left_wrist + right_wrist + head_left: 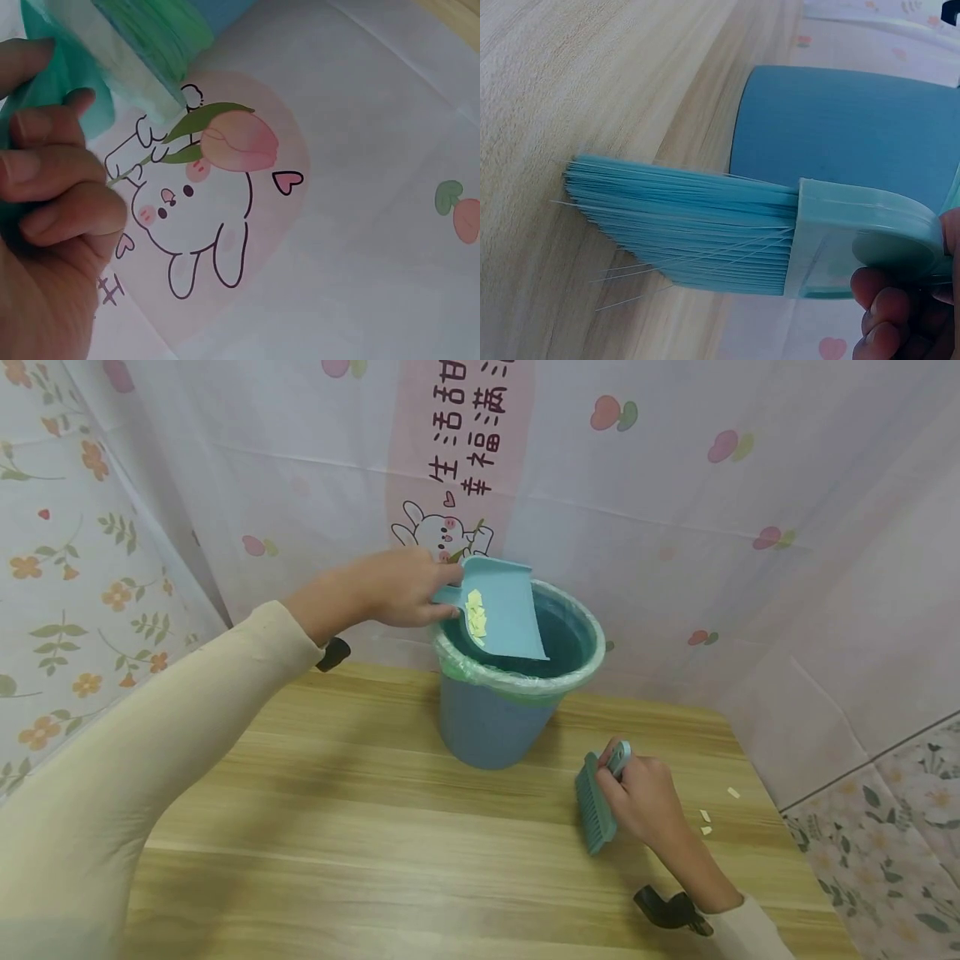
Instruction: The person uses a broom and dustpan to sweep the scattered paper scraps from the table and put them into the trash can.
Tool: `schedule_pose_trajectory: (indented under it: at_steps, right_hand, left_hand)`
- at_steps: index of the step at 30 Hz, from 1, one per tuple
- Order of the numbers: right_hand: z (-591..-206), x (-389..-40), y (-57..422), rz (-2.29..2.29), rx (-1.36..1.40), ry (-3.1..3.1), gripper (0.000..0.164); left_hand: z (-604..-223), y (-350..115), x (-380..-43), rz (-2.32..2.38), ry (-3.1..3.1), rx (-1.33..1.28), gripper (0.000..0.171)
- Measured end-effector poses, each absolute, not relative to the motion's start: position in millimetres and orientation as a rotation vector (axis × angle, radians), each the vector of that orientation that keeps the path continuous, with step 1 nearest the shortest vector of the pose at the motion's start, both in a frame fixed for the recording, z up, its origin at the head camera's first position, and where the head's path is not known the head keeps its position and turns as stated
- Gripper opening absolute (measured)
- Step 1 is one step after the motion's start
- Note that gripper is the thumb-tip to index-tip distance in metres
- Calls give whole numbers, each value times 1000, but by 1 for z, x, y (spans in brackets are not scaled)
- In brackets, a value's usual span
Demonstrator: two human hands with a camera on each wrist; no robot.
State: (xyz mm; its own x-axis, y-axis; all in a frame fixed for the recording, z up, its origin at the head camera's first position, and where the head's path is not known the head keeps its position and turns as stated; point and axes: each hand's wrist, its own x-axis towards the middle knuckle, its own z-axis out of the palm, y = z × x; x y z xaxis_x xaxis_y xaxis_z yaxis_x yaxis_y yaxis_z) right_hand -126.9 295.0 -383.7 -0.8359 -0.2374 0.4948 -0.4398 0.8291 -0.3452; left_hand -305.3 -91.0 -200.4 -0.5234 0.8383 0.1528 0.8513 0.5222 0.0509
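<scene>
Head view: the dustpan [508,610], held over the bin [487,722], is presumably light and stiff, best gripped by its handle [448,596], where left fingers [448,575] are clamped, while the brush [596,810] is clasped by right fingers [613,787].

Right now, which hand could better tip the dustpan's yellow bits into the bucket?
Probably the left hand: it holds the dustpan of yellow bits over the bucket; the right hand grips the brush.
</scene>
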Motion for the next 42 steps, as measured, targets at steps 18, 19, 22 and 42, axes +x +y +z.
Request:
schedule_pose_trajectory:
  at_steps: [18,19,22,42]
  right_hand:
    - [-384,-127,294,611,513,-2557,11]
    - [-384,-127,294,612,516,-2555,11]
    - [-383,-127,294,617,524,-2551,11]
    - [-382,-125,296,638,508,-2564,11]
  left_hand:
    - [-207,-95,-301,157,-2045,-1584,28]
    - [-207,-96,-301,159,-2039,-1583,27]
    - [-207,-96,-302,138,-2040,-1586,28]
    - [-221,-106,-294,-549,-2104,-1479,28]
